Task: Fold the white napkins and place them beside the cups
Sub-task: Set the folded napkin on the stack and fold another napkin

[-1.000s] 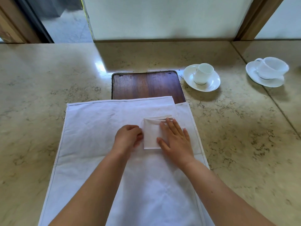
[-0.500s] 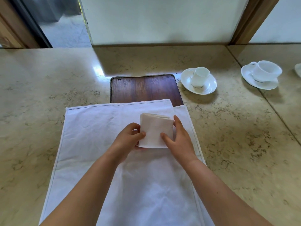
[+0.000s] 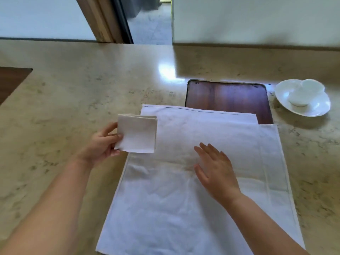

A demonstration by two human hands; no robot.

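My left hand [image 3: 102, 144] grips a small folded white napkin [image 3: 137, 134] by its left edge and holds it lifted over the left border of a stack of large unfolded white napkins [image 3: 184, 199] spread on the marble counter. My right hand [image 3: 216, 172] hovers flat and open over the middle of that stack, holding nothing. A white cup [image 3: 303, 94] stands on a white saucer [image 3: 316, 107] at the far right, well away from the folded napkin.
A dark wooden inset panel [image 3: 227, 95] lies in the counter behind the napkins, partly covered by them. Another dark wood area [image 3: 11, 80] shows at the far left. A wall and a doorway run along the counter's back edge.
My right hand has let go of the folded napkin. My left hand has carried it to the left, off the stack's middle. The view has swung left; the second cup is out of sight.
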